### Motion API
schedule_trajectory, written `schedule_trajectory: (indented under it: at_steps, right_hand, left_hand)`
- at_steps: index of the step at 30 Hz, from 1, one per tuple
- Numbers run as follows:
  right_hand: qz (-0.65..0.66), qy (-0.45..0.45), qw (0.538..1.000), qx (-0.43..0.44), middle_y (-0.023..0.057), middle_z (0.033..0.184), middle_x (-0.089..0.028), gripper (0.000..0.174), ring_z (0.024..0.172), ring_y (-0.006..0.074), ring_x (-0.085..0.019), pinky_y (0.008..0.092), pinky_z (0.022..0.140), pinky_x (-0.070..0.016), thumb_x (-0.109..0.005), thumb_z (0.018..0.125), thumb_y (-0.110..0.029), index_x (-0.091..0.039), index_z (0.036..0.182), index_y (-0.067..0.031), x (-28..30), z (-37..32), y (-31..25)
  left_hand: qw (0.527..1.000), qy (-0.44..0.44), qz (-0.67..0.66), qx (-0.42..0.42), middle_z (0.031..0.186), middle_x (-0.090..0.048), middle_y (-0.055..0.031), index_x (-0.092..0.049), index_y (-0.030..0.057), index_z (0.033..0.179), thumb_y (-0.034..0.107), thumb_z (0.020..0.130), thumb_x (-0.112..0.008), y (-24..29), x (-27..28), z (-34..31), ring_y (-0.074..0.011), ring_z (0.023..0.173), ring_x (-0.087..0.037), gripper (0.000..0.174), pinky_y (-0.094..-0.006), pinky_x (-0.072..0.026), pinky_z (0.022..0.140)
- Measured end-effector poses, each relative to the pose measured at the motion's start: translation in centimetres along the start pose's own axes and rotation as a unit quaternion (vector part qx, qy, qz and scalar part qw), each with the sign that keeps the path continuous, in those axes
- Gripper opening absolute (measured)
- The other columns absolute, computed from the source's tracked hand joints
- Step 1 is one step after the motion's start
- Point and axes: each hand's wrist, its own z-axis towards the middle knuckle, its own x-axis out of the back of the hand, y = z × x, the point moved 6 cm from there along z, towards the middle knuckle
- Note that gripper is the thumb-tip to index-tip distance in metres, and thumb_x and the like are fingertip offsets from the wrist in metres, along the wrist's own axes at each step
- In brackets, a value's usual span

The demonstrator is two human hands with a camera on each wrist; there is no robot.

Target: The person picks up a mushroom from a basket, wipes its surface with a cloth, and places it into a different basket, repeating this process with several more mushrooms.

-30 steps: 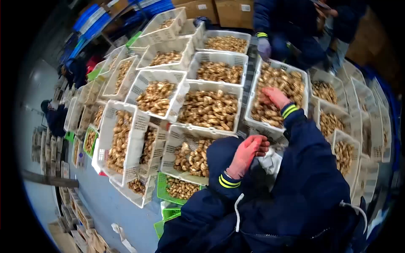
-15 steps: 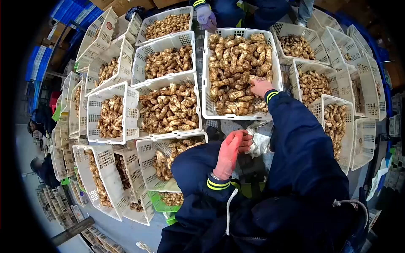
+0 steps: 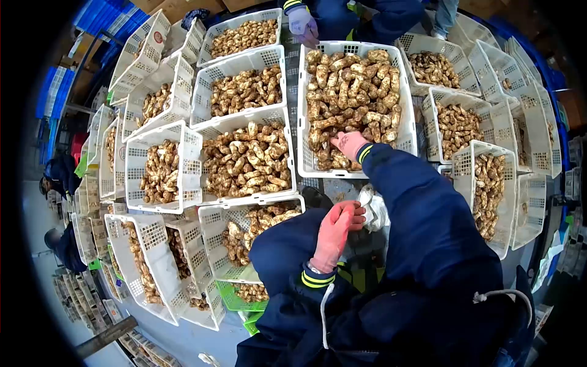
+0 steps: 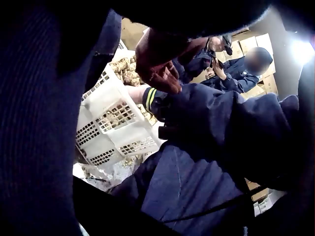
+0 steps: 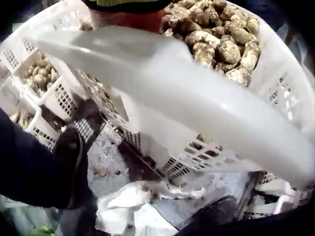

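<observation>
In the head view my right hand point(image 3: 350, 145), in a pink glove, reaches into the near-left part of a large white crate point(image 3: 406, 122). Its fingers touch the brown-and-cream mushrooms point(image 3: 351, 85) heaped there; I cannot tell whether they pinch one. Only a strip of glove and the cuff point(image 5: 130, 4) show in the right wrist view, behind the crate's rim. My left hand point(image 3: 335, 235), gloved alike, hovers by my knee with loosely bent fingers and nothing in them. The left wrist view shows this hand point(image 4: 157, 61) in shadow, overlapping the right sleeve.
More white crates of mushrooms stand left point(image 3: 244, 199) and right point(image 3: 434, 144). A green crate point(image 3: 232, 298) sits low at the left. Crumpled white material point(image 3: 374, 211) lies on the floor before the large crate. Another person's purple-gloved hand point(image 3: 301, 23) is at its far-left corner.
The head view swung toward the large crate, then steadied. Over the last half second my right hand moved left and nearer across the mushrooms. My left hand stayed by the knee.
</observation>
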Motion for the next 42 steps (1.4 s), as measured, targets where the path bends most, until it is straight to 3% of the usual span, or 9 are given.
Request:
schedule_trajectory:
  at_steps: [7,8,10,12,16,27,35,39,42]
  right_hand:
    - [-0.025,0.059,0.99,-0.123,0.0074,0.09,-0.062,0.022,0.086,0.0196,-0.062,0.0331,0.059,-0.0514,-0.04,0.087,-0.012,-0.058,0.098,-0.008,3.9,-1.1,3.6]
    - [0.155,0.209,0.954,-0.145,0.0081,0.092,-0.064,0.026,0.083,0.0215,-0.062,0.0349,0.064,-0.0516,-0.037,0.088,-0.011,-0.06,0.1,-0.0116,4.7,-2.3,5.9]
    - [0.395,0.218,0.863,-0.229,0.0113,0.091,-0.066,0.029,0.083,0.0241,-0.063,0.0347,0.075,-0.0496,-0.045,0.086,-0.014,-0.061,0.11,-0.0154,6.4,-6.0,9.4]
    - [0.505,0.329,0.786,-0.137,0.0095,0.093,-0.066,0.029,0.082,0.0232,-0.063,0.0325,0.077,-0.0483,-0.05,0.084,-0.018,-0.06,0.111,-0.0143,3.7,-6.1,12.8]
    - [0.382,0.219,0.865,-0.24,0.0115,0.103,-0.064,0.034,0.095,0.0254,-0.06,0.0336,0.086,-0.0452,-0.053,0.082,-0.029,-0.061,0.11,-0.0134,8.3,-14.3,10.9]
    - [0.157,0.048,0.984,-0.068,0.0105,0.12,-0.054,0.036,0.109,0.0261,-0.054,0.0382,0.088,-0.0454,-0.051,0.083,-0.024,-0.05,0.118,-0.0154,4.7,-3.8,3.2]
    - [-0.045,0.072,0.995,-0.056,0.0057,0.089,-0.063,0.014,0.086,0.0225,-0.062,0.0365,0.067,-0.0488,-0.049,0.081,-0.015,-0.059,0.089,-0.0128,-0.2,3.5,1.6]
    - [0.14,0.139,0.963,-0.185,0.0106,0.092,-0.065,0.029,0.091,0.0261,-0.061,0.0341,0.078,-0.0477,-0.05,0.083,-0.03,-0.056,0.102,-0.0082,5.6,-1.5,5.1]
    - [0.487,0.178,0.832,-0.2,0.0127,0.088,-0.065,0.037,0.08,0.0248,-0.063,0.0338,0.072,-0.0498,-0.058,0.082,-0.034,-0.057,0.099,-0.0005,6.4,-5.3,8.2]
  left_hand:
    - [1.0,0.003,-0.006,-0.012,0.104,-0.059,-0.0128,-0.049,-0.0024,0.113,0.024,0.093,-0.046,0.6,0.0,-0.1,-0.0173,0.088,-0.059,0.033,-0.0285,-0.0481,0.078]
    - [1.0,0.003,-0.011,-0.019,0.104,-0.059,-0.0128,-0.049,-0.0024,0.113,0.024,0.093,-0.046,0.4,-0.2,0.0,-0.0173,0.088,-0.059,0.033,-0.0285,-0.0481,0.078]
    - [0.999,-0.033,-0.001,-0.009,0.104,-0.059,-0.0122,-0.05,-0.0013,0.113,0.022,0.093,-0.046,0.2,-1.0,0.2,-0.0167,0.088,-0.058,0.031,-0.0284,-0.0473,0.078]
    - [0.999,-0.036,0.016,-0.008,0.103,-0.059,-0.0119,-0.05,-0.001,0.113,0.022,0.093,-0.046,0.4,-2.4,0.4,-0.0163,0.088,-0.058,0.031,-0.0281,-0.0466,0.078]
    - [0.995,-0.095,0.025,-0.022,0.103,-0.059,-0.0103,-0.05,-0.0008,0.113,0.024,0.093,-0.045,-0.5,-5.6,-0.1,-0.0159,0.087,-0.058,0.032,-0.0278,-0.0463,0.077]
    - [1.0,-0.021,-0.001,-0.022,0.1,-0.059,-0.0101,-0.051,-0.0016,0.111,0.024,0.093,-0.047,-0.7,-3.0,-0.7,-0.0149,0.085,-0.058,0.031,-0.0263,-0.047,0.075]
    - [0.999,0.03,-0.003,-0.029,0.104,-0.058,-0.0123,-0.049,-0.0031,0.113,0.021,0.093,-0.046,1.3,-1.2,-0.3,-0.0156,0.088,-0.058,0.032,-0.0273,-0.0462,0.078]
    - [0.999,0.013,-0.009,-0.045,0.104,-0.058,-0.0126,-0.049,-0.0033,0.112,0.021,0.092,-0.046,1.5,-2.0,-0.5,-0.0158,0.088,-0.058,0.031,-0.027,-0.0461,0.078]
    - [0.998,-0.003,-0.002,-0.068,0.102,-0.059,-0.0111,-0.052,-0.0025,0.108,0.017,0.09,-0.048,1.2,-2.3,-0.4,-0.0156,0.085,-0.058,0.026,-0.0261,-0.0467,0.075]
